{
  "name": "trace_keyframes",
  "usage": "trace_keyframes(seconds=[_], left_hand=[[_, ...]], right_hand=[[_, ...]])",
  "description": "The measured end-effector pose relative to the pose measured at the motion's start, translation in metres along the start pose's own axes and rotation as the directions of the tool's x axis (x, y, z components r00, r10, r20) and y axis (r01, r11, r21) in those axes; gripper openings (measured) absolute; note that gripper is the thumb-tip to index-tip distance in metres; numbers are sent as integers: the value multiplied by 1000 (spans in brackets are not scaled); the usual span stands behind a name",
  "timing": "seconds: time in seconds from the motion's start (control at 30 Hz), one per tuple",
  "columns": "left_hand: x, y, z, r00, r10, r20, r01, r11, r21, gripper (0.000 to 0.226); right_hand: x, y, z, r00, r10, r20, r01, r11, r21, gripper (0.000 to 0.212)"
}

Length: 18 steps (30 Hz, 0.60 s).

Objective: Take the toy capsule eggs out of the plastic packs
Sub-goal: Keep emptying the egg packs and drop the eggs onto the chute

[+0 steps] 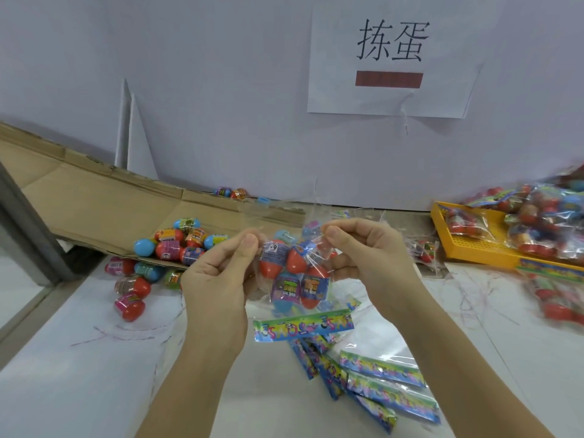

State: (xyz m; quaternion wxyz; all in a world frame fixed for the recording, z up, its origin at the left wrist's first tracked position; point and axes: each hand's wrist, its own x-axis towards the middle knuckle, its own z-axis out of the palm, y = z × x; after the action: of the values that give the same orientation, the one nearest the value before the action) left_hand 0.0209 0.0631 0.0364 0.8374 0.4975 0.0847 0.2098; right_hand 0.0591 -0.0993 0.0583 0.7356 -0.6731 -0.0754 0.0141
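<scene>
Head view showed the clear plastic pack of red and blue toy capsule eggs hanging above the white worktop, long axis upright, rainbow header card lowermost. I had the left hand and right hand each pinching an upper film corner, equally near. One egg seemingly read "6+"; the white wall sheet read "拣蛋".

Wall paper sign: "拣蛋"; packed egg: "6".
</scene>
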Motion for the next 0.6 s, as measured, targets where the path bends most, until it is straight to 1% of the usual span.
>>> trace_keyframes(seconds=[0.1,0.2,0.3,0.43,0.53,0.6], left_hand=[[1,2,-1,996,-61,67,63,998,-20,14],[2,1,-2,993,-96,72,98,995,-25,14],[3,2,-2,994,-92,66,94,995,-25,16],[2,4,-2,994,-80,76,82,996,-36,17],[1,6,-2,992,-76,105,79,997,-24,17],[1,8,-2,990,-75,121,79,996,-28,17]], right_hand=[[1,1,-1,1000,15,-4,-15,1000,-10,11],[2,0,-4,1000,9,10,-8,1000,-23,10],[2,-3,-7,999,0,36,1,1000,-20,10],[3,-6,-11,995,-91,30,93,994,-56,11],[3,-5,-12,994,-99,41,99,995,-5,14],[3,-3,-14,993,-100,64,98,995,27,11]])
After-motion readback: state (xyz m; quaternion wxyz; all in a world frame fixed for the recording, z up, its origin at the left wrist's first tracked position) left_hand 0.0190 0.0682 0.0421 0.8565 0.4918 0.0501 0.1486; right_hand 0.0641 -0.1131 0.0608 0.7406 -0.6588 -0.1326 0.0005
